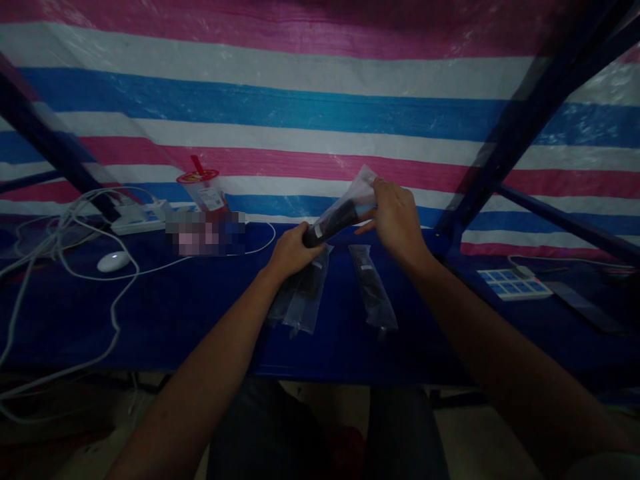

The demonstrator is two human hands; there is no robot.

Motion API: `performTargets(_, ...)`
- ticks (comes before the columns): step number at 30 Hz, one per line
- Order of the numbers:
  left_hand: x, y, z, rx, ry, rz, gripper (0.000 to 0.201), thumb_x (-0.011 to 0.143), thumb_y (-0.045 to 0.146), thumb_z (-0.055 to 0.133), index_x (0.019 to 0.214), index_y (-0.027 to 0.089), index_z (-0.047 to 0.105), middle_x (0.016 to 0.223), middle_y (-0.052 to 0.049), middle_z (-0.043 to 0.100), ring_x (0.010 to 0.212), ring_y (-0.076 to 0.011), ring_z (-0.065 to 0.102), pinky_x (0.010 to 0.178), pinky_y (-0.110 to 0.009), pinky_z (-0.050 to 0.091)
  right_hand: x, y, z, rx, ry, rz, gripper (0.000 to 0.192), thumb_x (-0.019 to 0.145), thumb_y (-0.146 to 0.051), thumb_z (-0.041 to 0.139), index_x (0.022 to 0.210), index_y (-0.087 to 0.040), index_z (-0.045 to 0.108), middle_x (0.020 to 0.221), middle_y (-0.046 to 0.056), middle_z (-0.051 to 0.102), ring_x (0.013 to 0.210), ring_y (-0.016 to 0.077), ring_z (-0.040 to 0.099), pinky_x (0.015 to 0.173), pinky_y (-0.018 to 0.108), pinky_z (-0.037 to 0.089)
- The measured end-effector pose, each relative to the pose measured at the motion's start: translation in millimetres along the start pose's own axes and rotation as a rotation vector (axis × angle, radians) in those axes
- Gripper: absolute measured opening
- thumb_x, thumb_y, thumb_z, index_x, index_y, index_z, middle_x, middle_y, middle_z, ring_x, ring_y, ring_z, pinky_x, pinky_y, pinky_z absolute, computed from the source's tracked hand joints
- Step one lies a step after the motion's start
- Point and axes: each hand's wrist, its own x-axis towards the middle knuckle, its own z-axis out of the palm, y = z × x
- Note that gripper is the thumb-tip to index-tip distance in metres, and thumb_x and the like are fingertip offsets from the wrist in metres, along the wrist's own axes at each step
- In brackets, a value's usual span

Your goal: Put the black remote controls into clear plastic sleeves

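Note:
Above the blue table, both my hands hold a clear plastic bag [345, 203] with a dark, rod-like item inside, tilted up to the right. My left hand [293, 252] is closed around its lower end, where a small white label shows. At the upper right end, my right hand [397, 217] pinches the bag's edge. Beneath my left hand lie more bagged dark items [305, 297], partly covered by the hand. Another bagged item [373, 287] rests on the table to their right. What the dark items are, I cannot tell.
White cables [75, 233] tangle across the left of the blue table [210, 333], around a white mouse [113, 261]. Behind stand a power strip [143, 220] and a drink cup [207, 193]. A white-and-blue panel [515, 285] lies right. Striped sheeting [310, 107] hangs behind.

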Motion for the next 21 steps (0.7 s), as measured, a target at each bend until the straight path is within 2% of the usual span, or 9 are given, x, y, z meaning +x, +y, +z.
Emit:
performTargets(6, 1, -3, -1.7, 0.008, 0.032, -0.004, 0.034, 0.079, 0.05, 0.067, 0.094, 0.02, 0.06, 0.084, -0.003, 0.066, 0.072, -0.0184, 0.058, 0.062, -0.029, 0.037, 3, -5, -6, 0.083, 0.098, 0.087, 0.041, 0.09, -0.06, 0.054, 0.091, -0.02, 0.063, 0.086, 0.009, 0.072, 0.082, 0.0279, 0.075, 0.058, 0.037, 0.062)
performTargets(10, 1, -1, -7.7, 0.117, 0.034, 0.005, 0.034, 0.081, 0.05, 0.066, 0.095, 0.02, 0.061, 0.089, -0.006, 0.069, 0.077, -0.0214, 0.061, 0.065, -0.031, 0.039, -1, 11, -16, 0.263, 0.163, 0.189, 0.038, 0.091, -0.057, 0.055, 0.094, -0.02, 0.061, 0.085, 0.008, 0.072, 0.084, 0.0275, 0.075, 0.061, 0.038, 0.062)
performTargets(13, 0, 2, -11.3, 0.191, 0.026, 0.005, 0.032, 0.082, 0.048, 0.065, 0.097, 0.02, 0.062, 0.093, -0.009, 0.07, 0.084, -0.025, 0.063, 0.07, -0.034, 0.042, -14, 32, -18, 0.39, 0.098, 0.274, 0.037, 0.087, -0.058, 0.064, 0.098, -0.022, 0.063, 0.09, 0.007, 0.073, 0.085, 0.0262, 0.075, 0.065, 0.039, 0.063)
performTargets(16, -1, 5, -11.4, 0.228, -0.005, 0.027, 0.03, 0.081, 0.044, 0.066, 0.098, 0.02, 0.061, 0.094, -0.01, 0.07, 0.086, -0.0265, 0.064, 0.073, -0.036, 0.045, -31, 54, -12, 0.42, -0.047, 0.396, 0.03, 0.08, -0.042, 0.078, 0.098, -0.021, 0.066, 0.095, 0.007, 0.074, 0.083, 0.0234, 0.074, 0.07, 0.038, 0.063)
performTargets(18, -1, 6, -10.1, 0.236, -0.037, 0.076, 0.03, 0.08, 0.042, 0.068, 0.101, 0.021, 0.061, 0.098, -0.009, 0.07, 0.09, -0.0274, 0.065, 0.076, -0.037, 0.046, -40, 63, -6, 0.453, -0.107, 0.46, 0.025, 0.083, -0.036, 0.075, 0.101, -0.021, 0.067, 0.096, 0.006, 0.074, 0.08, 0.0218, 0.074, 0.071, 0.037, 0.063)
performTargets(21, -2, 7, -8.5, 0.227, -0.05, 0.138, 0.045, 0.078, 0.047, 0.071, 0.113, 0.022, 0.059, 0.112, -0.01, 0.067, 0.101, -0.029, 0.064, 0.082, -0.039, 0.048, -44, 69, -2, 0.502, -0.059, 0.506, 0.016, 0.093, -0.031, 0.061, 0.098, -0.018, 0.067, 0.091, 0.008, 0.073, 0.076, 0.0215, 0.074, 0.07, 0.038, 0.064)
